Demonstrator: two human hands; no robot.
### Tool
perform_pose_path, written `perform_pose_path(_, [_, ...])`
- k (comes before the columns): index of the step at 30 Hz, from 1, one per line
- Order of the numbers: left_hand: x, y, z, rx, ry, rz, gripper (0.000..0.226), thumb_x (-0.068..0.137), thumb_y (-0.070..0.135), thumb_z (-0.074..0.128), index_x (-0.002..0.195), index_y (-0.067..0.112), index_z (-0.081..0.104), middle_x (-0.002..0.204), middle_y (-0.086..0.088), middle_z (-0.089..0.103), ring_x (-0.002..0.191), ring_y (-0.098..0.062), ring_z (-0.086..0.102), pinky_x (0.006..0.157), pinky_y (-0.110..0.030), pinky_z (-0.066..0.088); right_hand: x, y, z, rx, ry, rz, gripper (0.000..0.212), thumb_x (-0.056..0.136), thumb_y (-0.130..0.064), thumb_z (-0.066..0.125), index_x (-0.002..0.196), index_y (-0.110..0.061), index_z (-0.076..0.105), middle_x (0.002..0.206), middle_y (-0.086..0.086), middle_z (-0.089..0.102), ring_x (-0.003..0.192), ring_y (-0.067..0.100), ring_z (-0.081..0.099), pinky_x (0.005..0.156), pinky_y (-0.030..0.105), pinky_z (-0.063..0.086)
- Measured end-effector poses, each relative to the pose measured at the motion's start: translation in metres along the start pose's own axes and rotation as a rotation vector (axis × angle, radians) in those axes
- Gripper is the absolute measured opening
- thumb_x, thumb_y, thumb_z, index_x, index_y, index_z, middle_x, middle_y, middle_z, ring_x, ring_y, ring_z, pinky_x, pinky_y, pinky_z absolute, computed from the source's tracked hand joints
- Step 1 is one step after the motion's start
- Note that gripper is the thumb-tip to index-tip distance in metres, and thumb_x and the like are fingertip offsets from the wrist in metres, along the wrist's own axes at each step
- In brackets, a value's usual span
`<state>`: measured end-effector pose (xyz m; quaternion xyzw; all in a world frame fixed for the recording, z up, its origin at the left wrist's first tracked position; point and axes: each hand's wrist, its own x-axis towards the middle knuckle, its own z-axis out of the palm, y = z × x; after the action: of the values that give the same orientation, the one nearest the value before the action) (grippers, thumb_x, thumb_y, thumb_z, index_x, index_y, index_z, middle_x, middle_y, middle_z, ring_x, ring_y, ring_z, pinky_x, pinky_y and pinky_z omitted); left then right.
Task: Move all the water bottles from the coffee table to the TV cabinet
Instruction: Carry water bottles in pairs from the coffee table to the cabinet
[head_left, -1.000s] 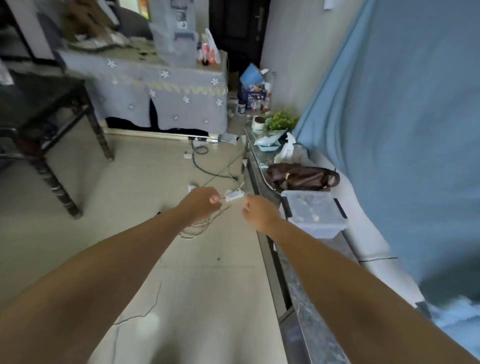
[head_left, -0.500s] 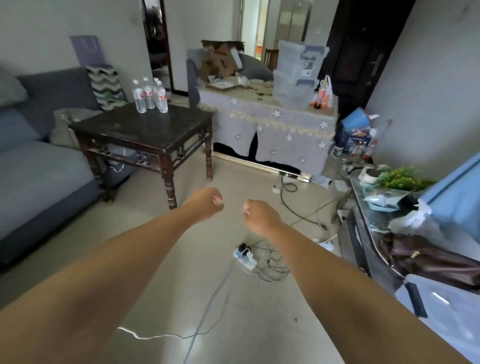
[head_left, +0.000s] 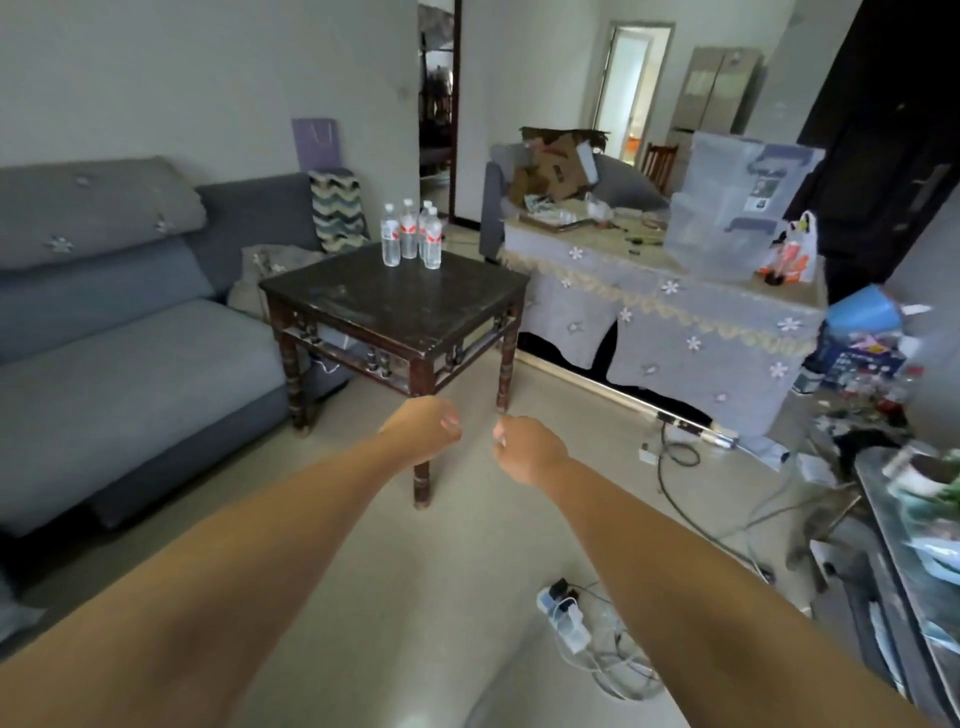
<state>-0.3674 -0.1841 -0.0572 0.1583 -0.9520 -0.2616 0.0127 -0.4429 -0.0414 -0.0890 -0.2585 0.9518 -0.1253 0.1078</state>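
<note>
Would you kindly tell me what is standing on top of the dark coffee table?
Four water bottles stand clustered at the far corner of the coffee table; one is partly hidden behind the others.

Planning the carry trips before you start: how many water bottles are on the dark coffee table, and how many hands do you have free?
Clear plastic water bottles with red labels on the dark wooden coffee table: 4
Empty hands, left hand and right hand: 2
Total: 6
</note>
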Motion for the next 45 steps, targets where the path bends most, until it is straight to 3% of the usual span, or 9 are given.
perform_pose_path(5, [0.070,-0.018,-0.026,0.005,0.061,-0.055,0.027,0.088,0.022,0.057,0.110,0.012,0.067,0.112,-0.008,0.068,0.107,-0.026,0.064,0.087,-0.027,0.047,0.080,-0.020,-0.017,-0.023,-0.031,-0.070,0.038,0.100,-0.026,0.043,0.136,-0.015,0.052,0.139,0.010,0.054,0.131,0.029,0.049,0.108,0.039,0.041])
perform_pose_path(12, [0.142,-0.056,-0.050,0.067,0.036,-0.092,0.034,0.089,0.022,0.055,0.122,0.015,0.063,0.125,-0.006,0.063,0.115,-0.024,0.059,0.100,-0.032,0.045,0.158,-0.063,-0.029,-0.018,-0.037,-0.159,0.033,0.099,-0.021,0.044,0.129,-0.011,0.055,0.132,0.013,0.058,0.125,0.031,0.054,0.101,0.036,0.043])
perform_pose_path(16, [0.183,-0.088,-0.056,0.091,0.057,-0.111,0.033,0.089,0.022,0.056,0.120,0.013,0.064,0.125,-0.006,0.063,0.118,-0.023,0.057,0.099,-0.032,0.043,0.206,-0.083,-0.024,-0.027,-0.030,-0.166,0.032,0.099,-0.021,0.043,0.124,-0.008,0.058,0.127,0.015,0.061,0.121,0.033,0.057,0.096,0.038,0.046])
perform_pose_path(21, [0.251,-0.136,-0.068,0.047,0.014,-0.111,0.028,0.088,0.023,0.056,0.113,0.011,0.065,0.115,-0.007,0.066,0.108,-0.024,0.061,0.092,-0.033,0.048,0.278,-0.106,-0.016,-0.058,-0.065,-0.111,0.034,0.100,-0.023,0.044,0.129,-0.009,0.055,0.128,0.014,0.060,0.122,0.033,0.056,0.099,0.041,0.045])
perform_pose_path(33, [0.414,-0.258,-0.154,-0.003,0.036,-0.134,0.034,0.087,0.025,0.061,0.118,0.012,0.060,0.116,-0.009,0.065,0.104,-0.023,0.062,0.091,-0.031,0.048,0.457,-0.194,-0.018,0.032,-0.084,-0.022,0.027,0.097,-0.023,0.046,0.118,-0.012,0.059,0.119,0.010,0.062,0.110,0.030,0.060,0.090,0.037,0.050])
perform_pose_path(45, [0.580,-0.289,-0.173,-0.084,-0.007,-0.105,0.034,0.087,0.029,0.064,0.116,0.014,0.060,0.108,-0.006,0.067,0.098,-0.021,0.064,0.091,-0.034,0.051,0.623,-0.206,-0.034,0.047,-0.052,0.001,0.027,0.097,-0.023,0.046,0.120,-0.014,0.058,0.117,0.007,0.063,0.103,0.027,0.062,0.084,0.038,0.051])
